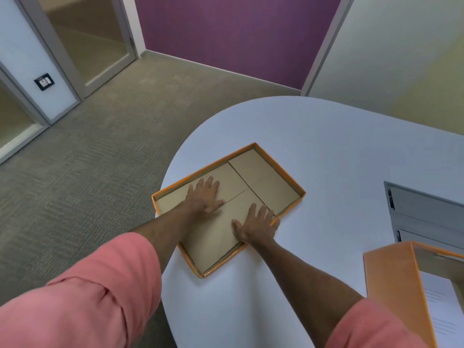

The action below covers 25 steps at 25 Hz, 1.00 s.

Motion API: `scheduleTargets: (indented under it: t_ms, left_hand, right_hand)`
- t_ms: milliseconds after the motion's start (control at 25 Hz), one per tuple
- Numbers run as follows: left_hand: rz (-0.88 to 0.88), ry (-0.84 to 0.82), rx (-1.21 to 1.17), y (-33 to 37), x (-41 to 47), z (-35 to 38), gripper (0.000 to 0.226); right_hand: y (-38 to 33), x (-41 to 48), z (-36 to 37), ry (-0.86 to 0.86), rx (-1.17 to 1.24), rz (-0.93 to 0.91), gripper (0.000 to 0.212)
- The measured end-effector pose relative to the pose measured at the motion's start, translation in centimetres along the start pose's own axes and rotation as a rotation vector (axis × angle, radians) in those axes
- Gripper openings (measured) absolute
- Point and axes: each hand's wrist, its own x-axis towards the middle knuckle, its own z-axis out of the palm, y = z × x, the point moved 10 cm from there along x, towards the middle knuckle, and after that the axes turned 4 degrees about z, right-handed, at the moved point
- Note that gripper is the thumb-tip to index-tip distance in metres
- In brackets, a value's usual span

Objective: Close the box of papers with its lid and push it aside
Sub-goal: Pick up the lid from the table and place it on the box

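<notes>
The orange lid (288, 172) lies upside down on the white table, its brown cardboard inside facing up. My left hand (204, 194) rests flat on the lid's inside near the left end, fingers spread. My right hand (256, 223) lies palm down across the lid's near rim, with the little finger hanging over the outer edge; it hides that stretch of rim. The orange box (391, 280) stands at the lower right, cut off by the frame edge, with white printed papers (442, 302) inside. Box and lid are well apart.
The white table (313, 146) has a rounded edge at the left, close to the lid's left corner. A grey cable hatch (421, 212) is set into the tabletop at the right. Carpet floor lies beyond the edge.
</notes>
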Motion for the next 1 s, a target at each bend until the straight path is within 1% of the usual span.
scheduleTargets:
  t_ms: [120,320,400,520,600,720,800,920,1000]
  left_hand:
    - [-0.011,-0.048,0.024,-0.4,0.2,2.3,0.077]
    - [-0.057,0.012,0.034,1.0,-0.7,3.5,0.082]
    - [-0.063,0.031,0.098,2.1,-1.1,3.8,0.082]
    - [-0.016,0.148,0.205,3.3,-0.9,2.1,0.075]
    - [0.020,0.237,0.161,2.9,-0.3,0.0,0.065]
    - [-0.009,0.237,0.042,0.9,0.9,-1.7,0.070]
    - [-0.085,0.200,-0.056,-0.9,1.5,-1.9,0.077]
    - [-0.187,0.151,-0.227,-2.4,2.1,-1.1,0.080]
    - [-0.209,0.158,-0.286,-2.4,2.2,-0.9,0.072]
  right_hand:
    - [0.6,0.6,0.8,0.016,-0.051,-0.043,0.083]
    - [2.2,2.6,-0.1,0.007,-0.132,-0.137,0.084]
    - [3.0,3.5,-0.8,-0.003,-0.179,-0.176,0.085]
    - [3.7,4.1,-1.6,-0.021,-0.210,-0.205,0.083]
    - [3.9,3.9,-2.6,0.049,-0.116,-0.195,0.078]
    - [5.4,3.1,-4.2,0.231,0.035,-0.095,0.076]
    - [6.6,2.4,-4.6,0.287,0.117,0.014,0.075]
    - [7.9,1.7,-3.6,0.253,0.251,0.201,0.072]
    - [8.3,1.7,-2.5,0.187,0.357,0.277,0.062]
